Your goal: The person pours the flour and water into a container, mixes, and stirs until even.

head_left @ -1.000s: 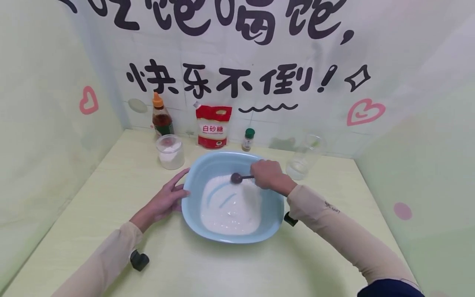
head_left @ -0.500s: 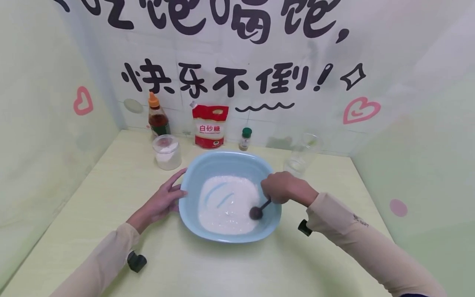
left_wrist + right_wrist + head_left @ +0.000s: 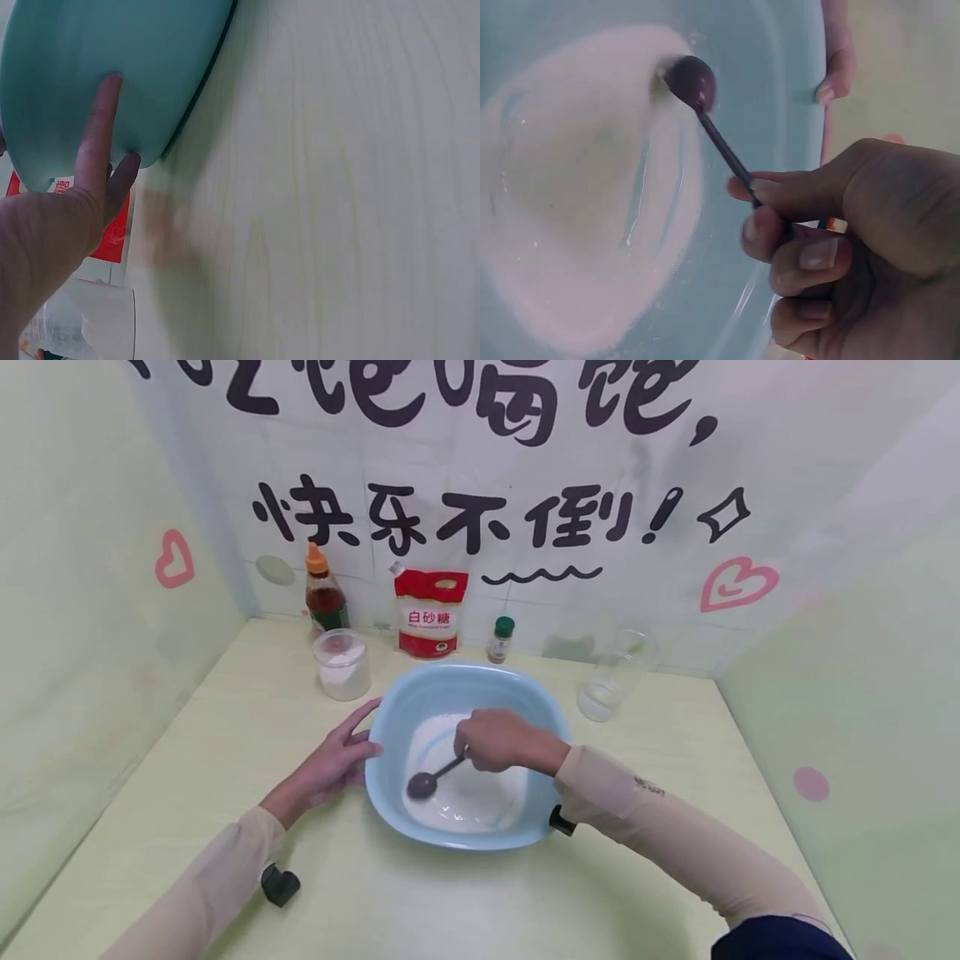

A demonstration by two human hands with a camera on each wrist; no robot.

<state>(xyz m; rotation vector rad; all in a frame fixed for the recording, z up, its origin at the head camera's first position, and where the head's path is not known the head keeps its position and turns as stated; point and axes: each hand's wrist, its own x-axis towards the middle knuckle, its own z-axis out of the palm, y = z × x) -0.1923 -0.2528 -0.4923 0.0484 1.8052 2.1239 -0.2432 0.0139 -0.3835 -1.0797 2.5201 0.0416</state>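
The left hand [image 3: 330, 768] is set against the left side of a light blue basin [image 3: 468, 687], the wall held between a thumb at the rim and fingers [image 3: 99, 139] pressed along the outside, as seen in the left wrist view. In the right hand [image 3: 493, 740], a dark spoon [image 3: 422, 786] is gripped by its handle, the bowl angled toward the lower left of the basin. The basin is placed at the centre of the head frame on a pale table [image 3: 450, 902], with a white mixture [image 3: 465, 797] spread across its floor; how deep the spoon is dipped cannot be told. Stirring appears to be under way, and would probably be done best in slow, wide strokes, with the edges and corners scraped so that nothing is left unmixed, and with the rim firmly braced against sliding or slopping. In the upper left, a jar of white powder [image 3: 342, 677] and an orange-capped bottle [image 3: 326, 599] are seen; a red-and-white bag [image 3: 428, 639] is stood at upper centre.
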